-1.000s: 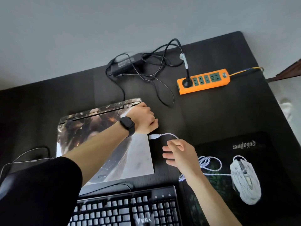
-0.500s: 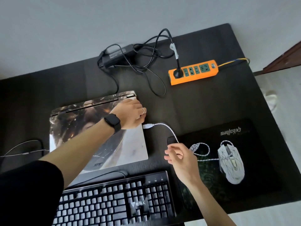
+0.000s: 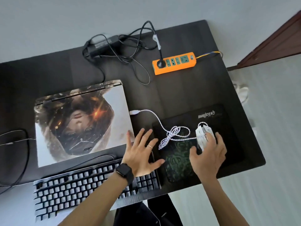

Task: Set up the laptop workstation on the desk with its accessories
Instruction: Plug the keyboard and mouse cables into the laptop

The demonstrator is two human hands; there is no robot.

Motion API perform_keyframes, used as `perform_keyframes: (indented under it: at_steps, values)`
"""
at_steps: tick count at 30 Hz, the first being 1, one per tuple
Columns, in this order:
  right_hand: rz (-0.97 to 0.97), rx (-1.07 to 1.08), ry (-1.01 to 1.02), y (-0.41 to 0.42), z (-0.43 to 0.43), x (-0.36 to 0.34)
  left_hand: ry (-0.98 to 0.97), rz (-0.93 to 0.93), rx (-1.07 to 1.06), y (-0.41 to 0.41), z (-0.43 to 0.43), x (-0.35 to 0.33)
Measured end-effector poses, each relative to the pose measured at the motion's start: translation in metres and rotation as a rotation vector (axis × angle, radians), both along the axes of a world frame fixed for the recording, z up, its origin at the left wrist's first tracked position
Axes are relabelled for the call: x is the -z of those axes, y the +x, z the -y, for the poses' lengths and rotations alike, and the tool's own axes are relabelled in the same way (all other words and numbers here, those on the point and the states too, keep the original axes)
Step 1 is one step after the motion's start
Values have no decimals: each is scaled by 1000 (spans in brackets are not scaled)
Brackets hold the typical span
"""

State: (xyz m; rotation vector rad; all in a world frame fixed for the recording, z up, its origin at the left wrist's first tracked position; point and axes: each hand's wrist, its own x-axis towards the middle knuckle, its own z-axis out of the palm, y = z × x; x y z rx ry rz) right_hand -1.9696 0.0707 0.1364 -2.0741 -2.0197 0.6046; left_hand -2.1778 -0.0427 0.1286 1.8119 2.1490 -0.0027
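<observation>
Right hand (image 3: 208, 154) curls over mouse (image 3: 202, 133) on mouse pad (image 3: 228, 128), left hand (image 3: 140, 154) spread flat above right end of keyboard (image 3: 81, 185) beside closed laptop (image 3: 81, 119); by my judgement the mouse wants squaring gently so the knotted cable (image 3: 172, 136) doesn't drag its USB plug (image 3: 134, 112) at the laptop's edge

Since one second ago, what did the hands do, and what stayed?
The left hand came off the laptop and is now spread open over the keyboard. The right hand let go of the white cable and moved right to hold the mouse. The laptop stays closed, the USB plug at its right edge.
</observation>
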Motion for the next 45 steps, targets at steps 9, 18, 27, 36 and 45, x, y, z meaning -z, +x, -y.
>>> perform_keyframes:
  at_steps: [9,18,27,36,45]
  values:
    - [-14,-148,-13,29,-2,12,-215,-71,479,23,61,-1]
    - [207,-246,-180,19,-16,-16,-279,-84,353,28,58,-9]
    - [208,-264,-206,14,-33,-18,-263,-95,333,30,49,-10]
    - [185,-279,-131,-17,-48,-14,-242,-83,301,34,51,-10]
    - [154,-307,-169,-27,-43,-9,-220,-71,282,33,53,-6]
